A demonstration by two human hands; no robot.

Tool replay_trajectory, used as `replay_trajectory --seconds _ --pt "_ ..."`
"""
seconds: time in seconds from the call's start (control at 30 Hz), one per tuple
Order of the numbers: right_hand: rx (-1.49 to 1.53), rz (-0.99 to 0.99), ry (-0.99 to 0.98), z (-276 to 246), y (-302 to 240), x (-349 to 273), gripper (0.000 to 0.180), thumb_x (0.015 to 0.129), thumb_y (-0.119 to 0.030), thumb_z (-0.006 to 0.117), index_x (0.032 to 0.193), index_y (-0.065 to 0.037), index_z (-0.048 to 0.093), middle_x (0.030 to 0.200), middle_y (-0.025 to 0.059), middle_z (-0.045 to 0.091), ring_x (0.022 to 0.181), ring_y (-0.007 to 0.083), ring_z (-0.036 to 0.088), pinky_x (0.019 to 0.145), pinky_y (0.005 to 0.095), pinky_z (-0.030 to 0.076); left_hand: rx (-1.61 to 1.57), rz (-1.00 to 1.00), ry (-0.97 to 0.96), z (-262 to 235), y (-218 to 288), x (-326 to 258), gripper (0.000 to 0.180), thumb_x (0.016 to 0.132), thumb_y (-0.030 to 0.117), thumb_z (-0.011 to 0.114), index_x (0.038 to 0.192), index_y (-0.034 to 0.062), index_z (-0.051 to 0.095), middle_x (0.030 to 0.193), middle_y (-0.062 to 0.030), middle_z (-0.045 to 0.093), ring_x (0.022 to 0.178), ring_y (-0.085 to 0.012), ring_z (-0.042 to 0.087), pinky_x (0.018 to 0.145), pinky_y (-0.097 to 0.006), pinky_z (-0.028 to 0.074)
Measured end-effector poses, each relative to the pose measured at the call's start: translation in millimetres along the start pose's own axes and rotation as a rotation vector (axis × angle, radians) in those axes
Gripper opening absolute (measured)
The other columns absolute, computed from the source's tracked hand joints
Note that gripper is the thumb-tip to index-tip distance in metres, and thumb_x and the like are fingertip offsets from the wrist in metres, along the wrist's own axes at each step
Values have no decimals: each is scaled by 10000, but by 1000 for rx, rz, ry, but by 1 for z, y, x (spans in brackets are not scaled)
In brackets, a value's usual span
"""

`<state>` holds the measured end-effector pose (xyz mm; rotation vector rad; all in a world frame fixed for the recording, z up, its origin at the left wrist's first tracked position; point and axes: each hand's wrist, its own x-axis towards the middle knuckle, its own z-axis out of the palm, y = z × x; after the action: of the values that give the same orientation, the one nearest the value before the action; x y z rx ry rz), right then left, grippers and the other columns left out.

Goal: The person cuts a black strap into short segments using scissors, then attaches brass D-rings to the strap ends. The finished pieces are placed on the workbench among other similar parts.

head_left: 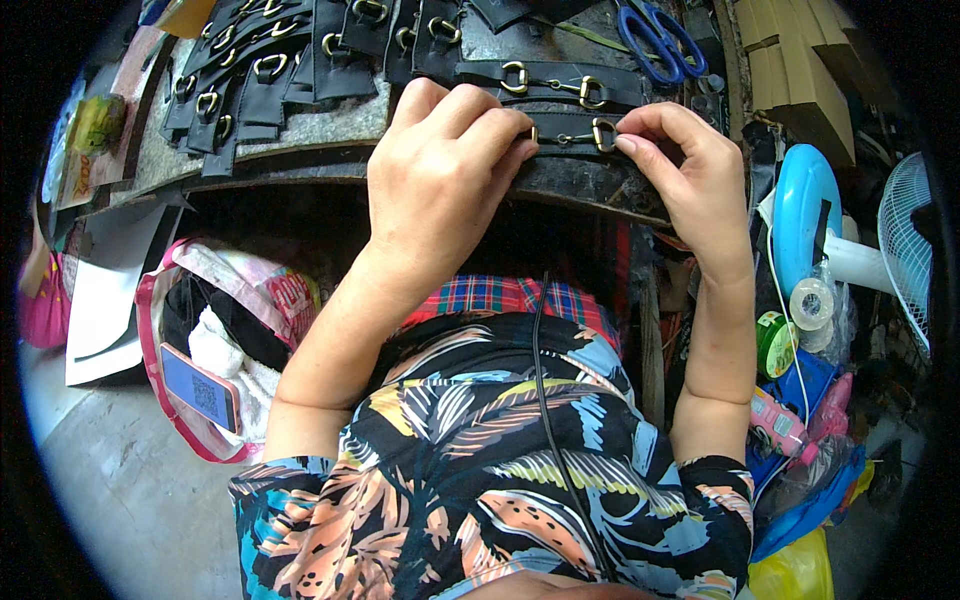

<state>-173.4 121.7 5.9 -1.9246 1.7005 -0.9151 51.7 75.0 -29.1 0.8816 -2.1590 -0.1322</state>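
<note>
black leather strap with brass chain-and-ring buckle (570, 132) lies on dark worktop (600, 190), long axis 9-to-3 o'clock | left hand (440, 170) fingers pinch its 9 o'clock end | right hand (690, 175) fingers pinch ring at 3 o'clock | both equally near

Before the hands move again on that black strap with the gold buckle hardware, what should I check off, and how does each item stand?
1. Left hand on the black strap: ok, fingertips press its left end.
2. Right hand on the gold ring: ok, pinching beside it.
3. Strap lying flat on the work board: ok.
4. Finished strap apart from it: ok.
5. Blue scissors clear of both hands: ok.
6. Chain link fastened: cannot tell.
</note>
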Motion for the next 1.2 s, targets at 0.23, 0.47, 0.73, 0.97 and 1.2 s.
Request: replay_trajectory --seconds 0.23,0.47,0.73,0.97,1.2 --pt "-142 -101 73 3 2 -7 126 836 -35 726 942 21 688 858 73 660 752 149 630 689 256 483 12 26 17 -9 -5 -8 204 711 88 783 881 84 671 892 -29 643 827 -249 572 702 -343 505" --pt "-178 -92 108 1 5 -12 161 796 -40 754 937 5 691 862 88 647 774 198 625 704 299 486 -3 -12 -3 -14 -5 -10 228 717 46 767 921 72 671 887 -49 631 830 -267 576 710 -358 507" --pt "-229 -179 209 0 -3 -13 198 755 -71 779 934 -32 703 899 103 641 875 283 621 765 367 492 -30 -96 -36 -30 -4 -11 306 740 16 757 1035 36 681 943 -114 629 852 -299 603 749 -373 503" --pt "-230 -232 187 -5 -13 -3 177 761 -67 773 920 -32 703 895 99 642 863 277 622 766 367 494 -47 -97 -15 -31 -6 -11 276 748 -22 703 1017 25 662 894 -110 595 833 -297 600 730 -378 516" --pt "-205 -400 111 7 -32 9 110 778 -94 760 868 -59 707 873 80 643 835 270 620 724 361 496 100 -115 -58 -30 0 -11 249 770 120 750 1008 75 696 889 -72 584 823 -269 585 697 -358 508"
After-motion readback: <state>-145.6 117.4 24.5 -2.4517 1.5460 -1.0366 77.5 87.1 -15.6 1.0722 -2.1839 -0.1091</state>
